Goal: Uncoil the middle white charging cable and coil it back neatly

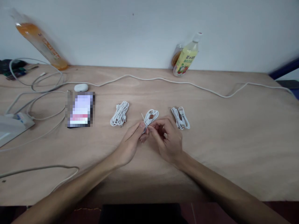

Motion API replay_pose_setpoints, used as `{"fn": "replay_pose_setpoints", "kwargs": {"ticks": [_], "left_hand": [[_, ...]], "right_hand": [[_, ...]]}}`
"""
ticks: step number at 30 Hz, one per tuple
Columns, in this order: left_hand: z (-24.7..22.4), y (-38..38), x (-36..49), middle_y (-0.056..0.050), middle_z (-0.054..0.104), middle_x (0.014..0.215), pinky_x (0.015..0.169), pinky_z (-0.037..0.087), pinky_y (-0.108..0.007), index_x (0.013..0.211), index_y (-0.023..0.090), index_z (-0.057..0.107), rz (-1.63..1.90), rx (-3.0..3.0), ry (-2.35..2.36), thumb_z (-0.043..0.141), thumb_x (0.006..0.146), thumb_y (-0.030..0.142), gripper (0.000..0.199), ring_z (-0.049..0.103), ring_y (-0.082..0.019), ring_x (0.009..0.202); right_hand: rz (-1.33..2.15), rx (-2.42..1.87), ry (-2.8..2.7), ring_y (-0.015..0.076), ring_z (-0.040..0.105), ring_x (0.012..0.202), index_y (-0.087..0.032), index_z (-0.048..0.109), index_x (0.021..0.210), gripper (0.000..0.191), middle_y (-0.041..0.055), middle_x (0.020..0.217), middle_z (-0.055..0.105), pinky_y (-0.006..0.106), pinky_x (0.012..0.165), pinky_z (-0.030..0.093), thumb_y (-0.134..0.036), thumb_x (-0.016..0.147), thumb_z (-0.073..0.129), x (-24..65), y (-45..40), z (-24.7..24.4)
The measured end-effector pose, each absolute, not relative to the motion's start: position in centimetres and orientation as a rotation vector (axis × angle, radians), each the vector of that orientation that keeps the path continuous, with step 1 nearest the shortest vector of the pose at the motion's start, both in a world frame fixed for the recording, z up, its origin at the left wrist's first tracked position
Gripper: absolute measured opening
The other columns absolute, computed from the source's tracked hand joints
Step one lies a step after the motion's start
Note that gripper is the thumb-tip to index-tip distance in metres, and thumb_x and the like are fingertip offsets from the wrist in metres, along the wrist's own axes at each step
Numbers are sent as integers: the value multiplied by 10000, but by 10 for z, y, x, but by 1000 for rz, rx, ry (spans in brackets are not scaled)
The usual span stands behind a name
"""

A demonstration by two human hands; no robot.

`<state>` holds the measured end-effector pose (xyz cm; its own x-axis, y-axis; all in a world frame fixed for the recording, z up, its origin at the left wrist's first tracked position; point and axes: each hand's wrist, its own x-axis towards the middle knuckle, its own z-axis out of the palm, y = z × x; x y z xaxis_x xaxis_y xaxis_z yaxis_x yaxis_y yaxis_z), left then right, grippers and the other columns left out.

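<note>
A small coiled white USB cable (152,115) is held upright in front of me, a metal plug showing in its loop. My left hand (132,141) is closed on its lower end between thumb and fingers. Around the bundle's middle runs a thin white twist tie (143,117), one end sticking up to the left. My right hand (168,138) is closed in a pinch beside the bundle, at the tie; its fingertips partly hide what they grip. One bundled white cable (120,114) lies to the left, another cable bundle (181,118) just beyond my right hand.
On the left are a phone (80,109), a white earbud case (81,87), a white power strip (15,127) and loose cables. A long white cable (161,79) crosses the back of the wooden table (233,140). An orange drink bottle (42,46) and a yellow bottle (187,57) stand by the wall.
</note>
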<state>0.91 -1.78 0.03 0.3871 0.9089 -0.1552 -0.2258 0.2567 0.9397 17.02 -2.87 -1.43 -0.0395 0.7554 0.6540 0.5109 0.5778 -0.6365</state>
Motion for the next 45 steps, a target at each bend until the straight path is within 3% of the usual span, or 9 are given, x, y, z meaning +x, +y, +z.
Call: {"fn": "replay_pose_setpoints", "kwargs": {"ticks": [9, 16, 23, 28, 31, 35, 40, 45], "left_hand": [[9, -20, 10, 2, 519, 882, 782, 420, -317, 859, 227, 570, 870, 964, 881, 734, 955, 614, 431, 467, -184, 841], [6, -24, 7, -21, 586, 916, 831, 458, -325, 880, 220, 602, 857, 1025, 908, 687, 991, 630, 433, 537, -211, 916], [5, -21, 10, 33, 447, 786, 672, 364, -296, 807, 211, 562, 884, 1019, 840, 720, 995, 639, 493, 380, -154, 725], [5, -16, 8, 64, 337, 660, 590, 320, -267, 727, 211, 524, 885, 875, 723, 691, 1042, 536, 483, 262, -130, 613], [9, -14, 5, 76, 252, 628, 553, 302, -243, 713, 220, 477, 823, 755, 636, 584, 1110, 435, 464, 195, -131, 586], [16, -14, 2, 81, 198, 622, 547, 323, -220, 711, 221, 458, 745, 658, 587, 484, 1149, 364, 461, 161, -133, 575], [18, -13, -1, 88, 187, 611, 512, 299, -199, 709, 213, 454, 643, 588, 521, 369, 1175, 322, 486, 114, -118, 543], [19, -13, -4, 93, 166, 626, 490, 286, -192, 715, 215, 434, 540, 531, 493, 373, 1175, 350, 483, 92, -103, 515]], "right_hand": [[283, -1085, -1634, 141, 635, 691, -237, 688, 973, 147, -16, 825, 683, 267, 594, 548, -100, 1023, 703, 167, -36, -17], [344, -1080, -1558, 152, 619, 683, -248, 681, 945, 162, -13, 813, 671, 283, 580, 526, -103, 1007, 716, 163, -37, -18], [323, -1085, -1588, 159, 615, 696, -252, 677, 947, 164, -14, 814, 671, 300, 573, 483, -107, 1012, 716, 163, -38, -15], [395, -1088, -1523, 147, 560, 683, -257, 621, 951, 145, -25, 834, 616, 301, 588, 466, -148, 1025, 681, 167, -35, -14], [458, -1112, -1511, 168, 577, 754, -258, 625, 1081, 61, 3, 939, 626, 318, 619, 486, -213, 1040, 627, 173, -32, -12], [538, -1112, -1666, 222, 616, 936, -256, 609, 1269, 203, 74, 1167, 662, 380, 709, 527, -293, 1075, 562, 177, -29, -11], [530, -1059, -1811, 219, 591, 917, -251, 556, 1026, 107, 40, 997, 609, 393, 774, 508, -253, 1105, 484, 177, -25, -12], [526, -1054, -1835, 209, 560, 846, -254, 522, 988, 111, 15, 916, 563, 370, 739, 476, -247, 1097, 502, 179, -23, -12]]}}
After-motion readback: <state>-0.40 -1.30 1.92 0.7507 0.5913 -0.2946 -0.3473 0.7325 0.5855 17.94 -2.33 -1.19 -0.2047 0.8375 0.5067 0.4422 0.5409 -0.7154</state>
